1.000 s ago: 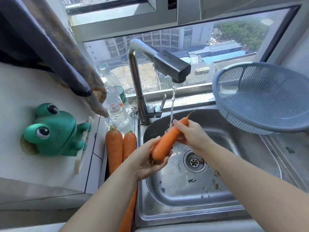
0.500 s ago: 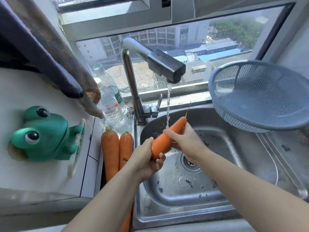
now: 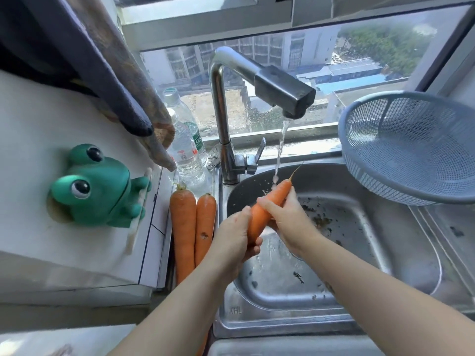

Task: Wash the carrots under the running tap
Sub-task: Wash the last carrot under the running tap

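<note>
I hold one orange carrot (image 3: 266, 209) slanted over the steel sink (image 3: 359, 253). My left hand (image 3: 235, 237) grips its thick lower end. My right hand (image 3: 288, 222) wraps the middle, thumb on top. Its thin tip points up and to the right. Water from the tap (image 3: 282, 91) runs down onto the carrot's upper part. Two more carrots (image 3: 192, 227) lie side by side on the ledge left of the sink, tops toward the window.
A blue mesh colander (image 3: 411, 147) rests tilted on the sink's right side. Two clear water bottles (image 3: 185, 150) stand behind the loose carrots. A green frog figure (image 3: 97, 186) sits on the white counter at left. Dark cloth (image 3: 102, 73) hangs above it. Bits of dirt dot the basin.
The carrot and both hands stay under the stream; my right hand has slid slightly along the carrot. The view has shifted a little.
</note>
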`<action>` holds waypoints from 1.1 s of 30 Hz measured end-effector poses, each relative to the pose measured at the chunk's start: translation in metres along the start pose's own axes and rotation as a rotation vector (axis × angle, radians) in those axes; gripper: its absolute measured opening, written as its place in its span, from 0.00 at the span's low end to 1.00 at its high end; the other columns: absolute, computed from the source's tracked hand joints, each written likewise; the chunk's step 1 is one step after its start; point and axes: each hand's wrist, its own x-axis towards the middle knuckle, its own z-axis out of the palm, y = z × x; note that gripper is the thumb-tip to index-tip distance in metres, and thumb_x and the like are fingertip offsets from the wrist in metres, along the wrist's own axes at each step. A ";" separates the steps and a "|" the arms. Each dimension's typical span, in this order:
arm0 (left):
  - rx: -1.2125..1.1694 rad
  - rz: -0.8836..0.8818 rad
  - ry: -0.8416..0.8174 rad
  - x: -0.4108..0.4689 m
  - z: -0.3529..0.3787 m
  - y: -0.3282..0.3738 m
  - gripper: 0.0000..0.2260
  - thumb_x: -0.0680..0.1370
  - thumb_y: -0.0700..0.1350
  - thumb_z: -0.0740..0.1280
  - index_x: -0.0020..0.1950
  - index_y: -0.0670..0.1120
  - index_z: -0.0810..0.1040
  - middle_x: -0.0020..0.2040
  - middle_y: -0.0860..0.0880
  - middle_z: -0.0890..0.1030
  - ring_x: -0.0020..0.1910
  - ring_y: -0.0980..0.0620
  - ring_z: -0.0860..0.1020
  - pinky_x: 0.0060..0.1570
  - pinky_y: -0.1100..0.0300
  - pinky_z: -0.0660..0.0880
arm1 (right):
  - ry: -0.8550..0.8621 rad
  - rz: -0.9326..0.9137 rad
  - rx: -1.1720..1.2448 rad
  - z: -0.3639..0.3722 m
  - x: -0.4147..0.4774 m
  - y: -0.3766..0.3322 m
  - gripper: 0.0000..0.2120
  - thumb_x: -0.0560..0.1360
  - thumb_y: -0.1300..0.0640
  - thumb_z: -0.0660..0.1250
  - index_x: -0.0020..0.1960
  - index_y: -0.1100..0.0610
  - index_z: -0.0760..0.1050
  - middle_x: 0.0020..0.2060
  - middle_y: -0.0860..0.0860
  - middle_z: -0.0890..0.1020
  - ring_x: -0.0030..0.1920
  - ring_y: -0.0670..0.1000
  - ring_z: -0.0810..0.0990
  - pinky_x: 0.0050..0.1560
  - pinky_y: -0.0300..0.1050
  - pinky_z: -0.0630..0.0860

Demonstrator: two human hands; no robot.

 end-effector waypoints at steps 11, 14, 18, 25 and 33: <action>0.470 0.345 0.076 -0.023 0.003 -0.013 0.11 0.82 0.53 0.56 0.61 0.50 0.72 0.42 0.53 0.79 0.34 0.58 0.76 0.30 0.70 0.69 | 0.316 0.014 -0.076 0.024 0.009 0.005 0.17 0.81 0.52 0.58 0.67 0.58 0.66 0.46 0.54 0.79 0.48 0.53 0.79 0.59 0.58 0.76; 0.501 0.345 0.061 -0.026 0.000 -0.014 0.10 0.82 0.52 0.56 0.61 0.52 0.70 0.42 0.52 0.78 0.35 0.56 0.76 0.29 0.70 0.68 | 0.317 0.036 0.016 0.024 0.004 0.000 0.15 0.83 0.51 0.54 0.59 0.61 0.70 0.37 0.54 0.77 0.38 0.50 0.78 0.51 0.54 0.78; 0.282 0.124 0.059 -0.019 -0.008 -0.009 0.14 0.82 0.52 0.55 0.58 0.47 0.74 0.39 0.47 0.76 0.30 0.55 0.74 0.25 0.65 0.68 | 0.076 0.036 0.144 0.018 -0.008 -0.005 0.11 0.83 0.56 0.54 0.63 0.59 0.66 0.44 0.57 0.76 0.44 0.52 0.77 0.51 0.54 0.78; -0.108 -0.098 -0.060 -0.021 -0.009 0.004 0.16 0.83 0.51 0.55 0.58 0.40 0.73 0.46 0.42 0.78 0.27 0.55 0.71 0.19 0.68 0.63 | 0.026 0.009 0.190 0.013 -0.011 -0.016 0.20 0.80 0.64 0.60 0.69 0.53 0.61 0.50 0.56 0.76 0.44 0.51 0.80 0.51 0.50 0.79; 0.322 0.094 -0.085 -0.031 -0.013 -0.017 0.12 0.83 0.51 0.54 0.60 0.48 0.73 0.39 0.47 0.74 0.30 0.56 0.75 0.27 0.64 0.68 | 0.327 0.154 0.243 0.025 -0.006 -0.009 0.15 0.83 0.51 0.54 0.45 0.61 0.69 0.31 0.55 0.73 0.27 0.51 0.74 0.31 0.45 0.75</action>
